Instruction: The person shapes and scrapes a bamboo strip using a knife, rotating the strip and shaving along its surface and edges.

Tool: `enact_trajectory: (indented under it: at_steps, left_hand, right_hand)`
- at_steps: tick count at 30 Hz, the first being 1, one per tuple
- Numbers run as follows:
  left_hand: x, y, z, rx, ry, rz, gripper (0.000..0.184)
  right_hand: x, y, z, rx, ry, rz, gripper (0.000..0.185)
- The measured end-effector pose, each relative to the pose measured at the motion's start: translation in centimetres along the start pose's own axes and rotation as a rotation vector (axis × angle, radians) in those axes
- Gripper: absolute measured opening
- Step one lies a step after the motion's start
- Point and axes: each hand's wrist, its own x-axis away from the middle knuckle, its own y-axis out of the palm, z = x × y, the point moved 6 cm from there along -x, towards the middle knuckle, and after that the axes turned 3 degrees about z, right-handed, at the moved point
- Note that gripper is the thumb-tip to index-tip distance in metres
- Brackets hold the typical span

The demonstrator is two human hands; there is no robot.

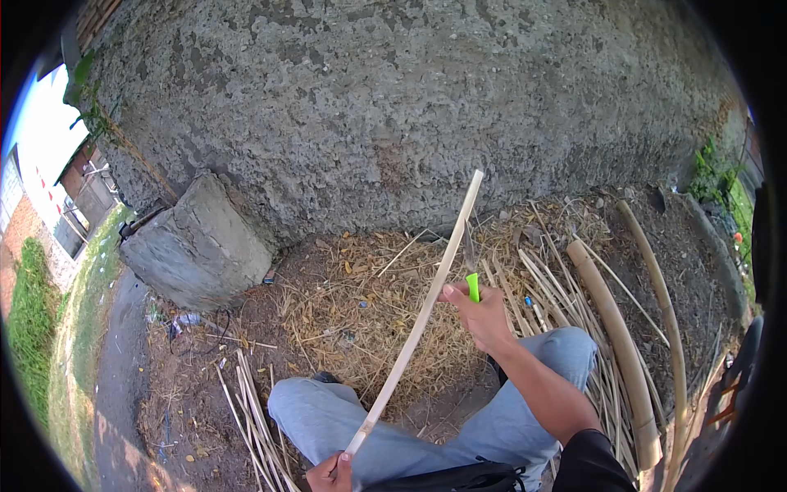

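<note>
Rough wall [426, 98] backs a bamboo strip [416, 330], lower end gripped by left hand [331, 473]; right hand [485, 318] holds knife [473, 286] beside it.

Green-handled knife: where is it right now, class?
In the head view, the green-handled knife is right of centre, in the grip of the right hand, just right of the long bamboo strip.

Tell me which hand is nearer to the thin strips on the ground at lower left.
Left. The left hand is just right of the thin strips, gripping the long strip; the right hand, with the green-handled knife, is farther up and right.
</note>
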Motion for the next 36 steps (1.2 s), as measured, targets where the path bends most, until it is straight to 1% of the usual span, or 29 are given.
enact_trajectory:
  at_steps: [1,3,4,6,7,9,10,11,13,15,17,18,20,21,22,23,24,25,26,27,28,29,30,31,32,33,35,36]
  left_hand:
    - [-0.2,0.2,0.6,-0.002,0.003,0.004,0.034]
    - [-0.7,0.1,4.3,-0.064,0.357,0.138,0.027]
    - [-1.3,0.5,4.8,-0.064,0.36,0.141,0.027]
    - [-2.8,1.8,6.6,-0.088,0.565,0.211,0.023]
    - [-4.1,2.8,7.0,-0.083,0.576,0.213,0.023]
    - [-6.2,4.8,9.5,-0.146,0.769,0.194,0.017]
    - [-6.9,5.9,10.7,-0.173,0.766,0.141,0.017]
    - [-7.6,6.5,11.8,-0.169,0.779,0.137,0.017]
    - [-8.2,8.8,13.4,-0.197,0.896,0.006,0.018]
    - [-8.1,10.3,14.4,-0.215,0.921,-0.021,0.019]
    - [-8.1,11.5,15.4,-0.218,0.95,-0.004,0.02]
    - [-8.5,12.0,15.3,-0.218,0.954,-0.005,0.02]
    - [-10.2,14.5,12.6,-0.427,0.68,-0.224,0.03]
    - [-10.3,14.7,12.0,-0.427,0.679,-0.223,0.03]
    - [-10.2,14.8,11.7,-0.432,0.76,-0.245,0.035]
    - [-10.2,14.9,11.5,-0.436,0.841,-0.262,0.04]
    - [-10.4,14.2,12.0,-0.437,0.843,-0.254,0.04]
    - [-10.3,12.8,13.1,-0.421,0.839,-0.243,0.045]
    - [-10.3,11.2,14.0,-0.408,0.83,-0.232,0.05]
    - [-10.5,9.6,14.9,-0.417,0.822,-0.223,0.05]
    - [-11.0,7.4,16.1,-0.394,0.824,-0.133,0.049]
    - [-11.3,5.2,17.2,-0.371,0.82,-0.041,0.048]
    - [-11.5,3.4,18.0,-0.382,0.796,-0.024,0.048]
    - [-11.5,1.2,19.0,-0.421,0.811,0.065,0.048]
    - [-11.3,-0.8,19.8,-0.463,0.828,0.153,0.049]
    - [-11.3,-2.2,20.1,-0.477,0.804,0.167,0.049]
    - [-10.9,-4.7,20.9,-0.505,0.845,0.276,0.049]
    - [-10.9,-5.6,20.8,-0.532,0.845,0.299,0.051]
  right_hand:
    - [0.3,0.1,-0.4,-0.014,0.001,0.008,0.027]
    - [0.5,-0.1,-1.2,-0.034,-0.001,0.015,0.029]
    - [0.3,-0.9,-1.9,-0.08,-0.021,0.062,0.03]
    - [-0.1,-2.3,-3.9,-0.159,-0.093,0.143,0.031]
    - [-0.3,-2.9,-4.9,-0.161,-0.105,0.146,0.031]
    - [-0.8,-4.6,-6.8,-0.252,-0.176,0.242,0.025]
    - [-1.1,-5.3,-7.4,-0.222,-0.19,0.263,0.023]
    - [-1.6,-6.2,-7.5,-0.225,-0.199,0.273,0.023]
    - [-2.9,-7.5,-6.9,-0.363,-0.141,0.254,0.026]
    - [-3.4,-8.0,-7.6,-0.337,-0.178,0.277,0.028]
    - [-3.0,-7.3,-9.2,-0.318,-0.242,0.194,0.027]
    - [-3.1,-7.5,-8.9,-0.301,-0.253,0.207,0.025]
    - [-3.5,-7.6,-7.6,-0.278,-0.234,0.201,0.025]
    - [-3.5,-7.4,-7.3,-0.251,-0.219,0.194,0.024]
    - [-3.3,-7.1,-7.1,-0.25,-0.221,0.193,0.024]
    - [-3.3,-6.7,-7.0,-0.155,-0.229,0.222,0.024]
    - [-3.2,-6.2,-6.9,-0.065,-0.238,0.249,0.024]
    - [-3.3,-5.7,-6.0,-0.072,-0.241,0.242,0.024]
    - [-3.5,-5.0,-5.0,0.014,-0.309,0.218,0.025]
    - [-3.6,-4.0,-4.5,0.099,-0.376,0.192,0.025]
    - [-2.2,-2.6,-5.2,0.122,-0.256,0.164,0.023]
    - [-2.4,-2.1,-4.5,0.117,-0.249,0.145,0.023]
    - [-2.5,-1.5,-4.2,0.281,-0.407,0.106,0.022]
    - [-2.4,-0.5,-4.0,0.438,-0.569,0.058,0.02]
    - [-2.3,0.2,-3.9,0.487,-0.681,0.044,0.018]
    - [-2.2,0.8,-3.7,0.476,-0.676,0.016,0.018]
    - [-1.3,1.7,-4.7,0.609,-0.842,0.06,0.025]
    - [-1.0,2.0,-4.8,0.642,-0.865,0.042,0.032]
